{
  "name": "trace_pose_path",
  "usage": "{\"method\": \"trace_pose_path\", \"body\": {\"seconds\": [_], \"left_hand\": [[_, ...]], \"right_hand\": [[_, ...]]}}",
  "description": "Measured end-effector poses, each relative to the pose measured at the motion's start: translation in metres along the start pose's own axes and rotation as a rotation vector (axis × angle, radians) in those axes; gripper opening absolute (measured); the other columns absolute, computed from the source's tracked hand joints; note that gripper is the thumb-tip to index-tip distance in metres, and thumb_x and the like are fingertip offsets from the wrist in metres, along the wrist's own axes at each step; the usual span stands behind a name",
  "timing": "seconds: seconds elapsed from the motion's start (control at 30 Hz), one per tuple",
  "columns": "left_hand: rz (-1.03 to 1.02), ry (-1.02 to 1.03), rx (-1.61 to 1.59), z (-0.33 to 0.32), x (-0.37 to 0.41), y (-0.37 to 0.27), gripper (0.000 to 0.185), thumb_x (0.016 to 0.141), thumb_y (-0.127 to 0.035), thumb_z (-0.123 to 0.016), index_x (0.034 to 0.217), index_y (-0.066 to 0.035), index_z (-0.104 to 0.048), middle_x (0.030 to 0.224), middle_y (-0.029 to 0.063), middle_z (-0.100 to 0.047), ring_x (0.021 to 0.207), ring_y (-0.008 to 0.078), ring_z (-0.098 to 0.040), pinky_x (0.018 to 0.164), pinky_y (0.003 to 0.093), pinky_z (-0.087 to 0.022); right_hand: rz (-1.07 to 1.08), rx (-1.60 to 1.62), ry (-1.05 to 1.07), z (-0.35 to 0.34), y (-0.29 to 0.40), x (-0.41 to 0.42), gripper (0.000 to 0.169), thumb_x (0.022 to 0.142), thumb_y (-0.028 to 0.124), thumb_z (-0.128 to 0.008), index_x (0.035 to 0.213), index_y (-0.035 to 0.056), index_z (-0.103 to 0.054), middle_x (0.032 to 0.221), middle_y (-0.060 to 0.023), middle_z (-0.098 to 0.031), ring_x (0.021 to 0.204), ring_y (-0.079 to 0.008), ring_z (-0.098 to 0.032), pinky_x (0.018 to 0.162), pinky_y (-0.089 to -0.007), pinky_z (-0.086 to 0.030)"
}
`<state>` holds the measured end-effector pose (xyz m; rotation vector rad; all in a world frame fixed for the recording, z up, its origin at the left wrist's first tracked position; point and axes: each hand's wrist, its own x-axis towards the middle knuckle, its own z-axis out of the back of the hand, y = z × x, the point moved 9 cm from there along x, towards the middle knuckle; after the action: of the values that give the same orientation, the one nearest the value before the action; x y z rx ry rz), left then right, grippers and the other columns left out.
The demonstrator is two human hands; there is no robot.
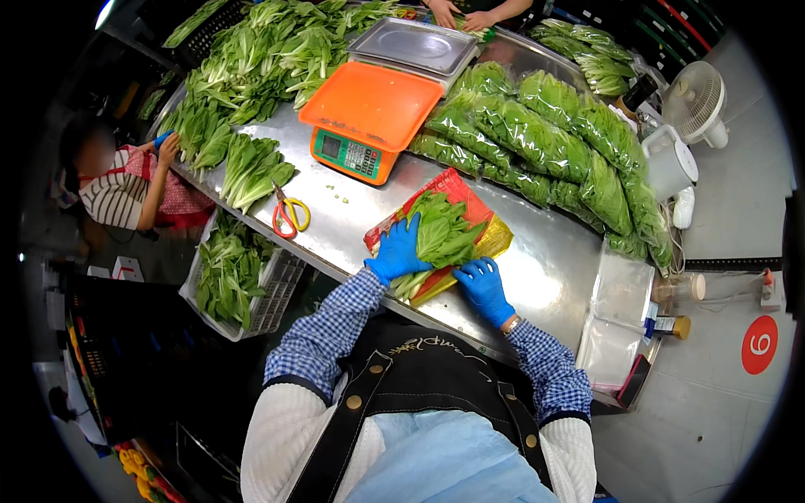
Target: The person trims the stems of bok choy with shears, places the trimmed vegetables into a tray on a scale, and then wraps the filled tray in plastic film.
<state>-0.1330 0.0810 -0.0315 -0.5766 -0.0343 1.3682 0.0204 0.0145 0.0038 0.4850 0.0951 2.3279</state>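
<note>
A bunch of leafy greens (443, 231) lies on a red and yellow printed sheet (497, 239) near the front edge of the metal table. My left hand (400, 250), in a blue glove, rests over the stalk side of the bunch with its fingers spread on it. At the sheet's near right edge is my right hand (485, 288), also gloved in blue, its fingers bent against the yellow part; whether it pinches the sheet is unclear. Scissors with red and yellow handles (290, 217) lie to the left, beside a smaller pile of greens (251, 170).
An orange digital scale (371, 107) stands beyond the sheet, a metal-topped scale (415, 47) behind it. Bagged greens (541, 138) are stacked right, near clear plastic bags (616, 314). Loose greens (258, 63) cover the far left. A filled crate (273, 298) stands below. Co-workers are left and opposite.
</note>
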Motion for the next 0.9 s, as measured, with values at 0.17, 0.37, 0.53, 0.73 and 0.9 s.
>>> {"method": "trace_pose_path", "body": {"seconds": [0.17, 0.37, 0.53, 0.73, 0.9], "left_hand": [[-0.467, 0.103, -0.345, -0.019, 0.041, 0.020, 0.092, 0.066, -0.037, -0.071, 0.135, -0.002, -0.022, 0.133, 0.0245, -0.032, 0.120, 0.0356, -0.036, 0.100, 0.0414, -0.031], [-0.562, 0.282, -0.203, -0.004, 0.023, -0.017, 0.065, 0.080, -0.022, -0.059, 0.132, 0.002, -0.028, 0.133, 0.0248, -0.033, 0.122, 0.0343, -0.035, 0.101, 0.0392, -0.029], [-0.461, 0.288, -0.338, 0.019, 0.004, -0.034, 0.072, 0.078, -0.023, -0.062, 0.134, 0.001, -0.024, 0.135, 0.0228, -0.030, 0.124, 0.0324, -0.033, 0.103, 0.0388, -0.027], [-0.300, 0.382, -1.114, 0.001, 0.031, 0.014, 0.069, 0.080, -0.009, -0.061, 0.136, -0.004, -0.022, 0.136, 0.0151, -0.033, 0.125, 0.0219, -0.032, 0.103, 0.0329, -0.029], [-0.279, -0.380, -0.552, 0.048, 0.029, 0.022, 0.042, 0.078, -0.012, -0.059, 0.118, -0.006, -0.049, 0.101, 0.0152, -0.059, 0.092, 0.0286, -0.058, 0.078, 0.0368, -0.046]], "right_hand": [[0.234, -0.001, -0.256, 0.042, 0.034, 0.061, 0.033, 0.068, 0.013, -0.060, 0.101, 0.0137, -0.061, 0.090, -0.0013, -0.056, 0.088, -0.0196, -0.054, 0.083, -0.0376, -0.040], [0.272, 0.064, -0.084, 0.014, 0.026, 0.109, 0.038, 0.075, 0.020, -0.055, 0.111, 0.0097, -0.053, 0.119, -0.0098, -0.050, 0.110, -0.0261, -0.048, 0.100, -0.0476, -0.030], [0.054, 0.081, 0.056, -0.023, -0.005, 0.094, 0.055, 0.080, 0.036, -0.052, 0.124, 0.0046, -0.042, 0.126, -0.0134, -0.046, 0.112, -0.0284, -0.046, 0.103, -0.0518, -0.021], [-0.105, 0.113, 0.101, -0.033, -0.007, 0.075, 0.048, 0.081, 0.034, -0.052, 0.118, 0.0044, -0.050, 0.116, -0.0137, -0.052, 0.109, -0.0285, -0.048, 0.101, -0.0494, -0.024], [-0.067, 0.084, 0.030, -0.029, -0.003, 0.081, 0.045, 0.082, 0.035, -0.052, 0.112, 0.0014, -0.053, 0.108, -0.0160, -0.055, 0.105, -0.0295, -0.050, 0.101, -0.0480, -0.025]]}}
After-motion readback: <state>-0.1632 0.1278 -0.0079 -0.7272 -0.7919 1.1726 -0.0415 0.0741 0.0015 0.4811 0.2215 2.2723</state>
